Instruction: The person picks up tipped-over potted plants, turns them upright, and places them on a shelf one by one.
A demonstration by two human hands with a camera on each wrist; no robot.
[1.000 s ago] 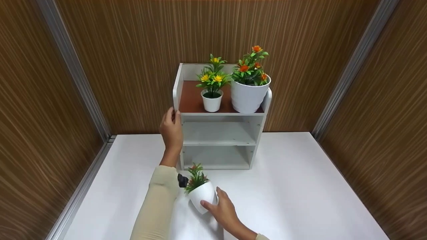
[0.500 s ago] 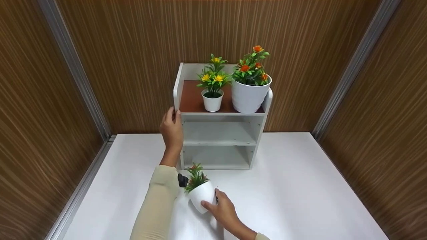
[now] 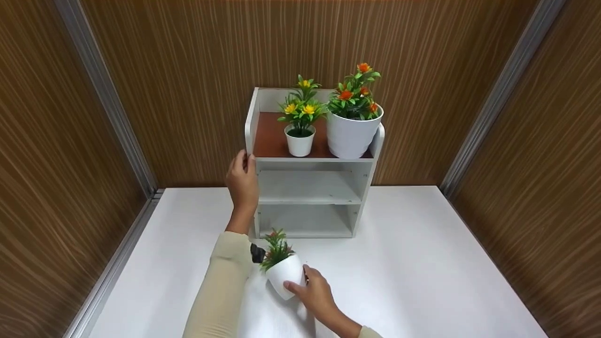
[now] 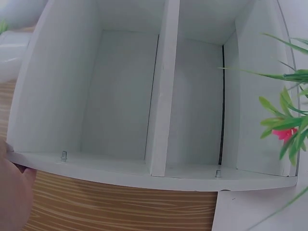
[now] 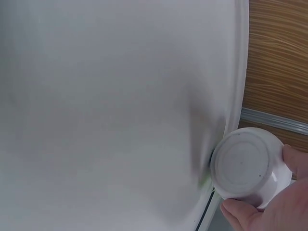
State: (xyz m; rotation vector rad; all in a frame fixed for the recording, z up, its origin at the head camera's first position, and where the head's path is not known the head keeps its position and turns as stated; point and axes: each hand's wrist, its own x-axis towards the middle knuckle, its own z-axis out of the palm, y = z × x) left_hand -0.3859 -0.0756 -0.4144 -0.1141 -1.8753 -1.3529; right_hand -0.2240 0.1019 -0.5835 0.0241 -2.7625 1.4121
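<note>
My left hand [image 3: 243, 180] grips the left side panel of a white shelf unit [image 3: 310, 203], near its red-brown top board. In the left wrist view, part of that hand [image 4: 14, 192] shows at the panel's edge, beside the unit's inner compartments. Lower down, my right hand [image 3: 317, 291] holds a small white flower pot [image 3: 285, 276] between thumb and fingers. The pot tilts to the left, and its green plant with reddish flowers [image 3: 277, 249] leans toward the left sleeve. The right wrist view shows the round underside of this pot [image 5: 243, 163].
On the top board stand a small white pot with yellow flowers [image 3: 300, 141] and a larger white pot with orange flowers [image 3: 352, 136]. Wood-patterned walls [image 3: 188, 94] enclose the white table [image 3: 422, 263] at the back and sides. A black object [image 3: 257, 253] sits by the left sleeve.
Both hands keep almost the same places, the left on the shelf unit and the right on the flower pot. The whole head view has shifted very slightly.
</note>
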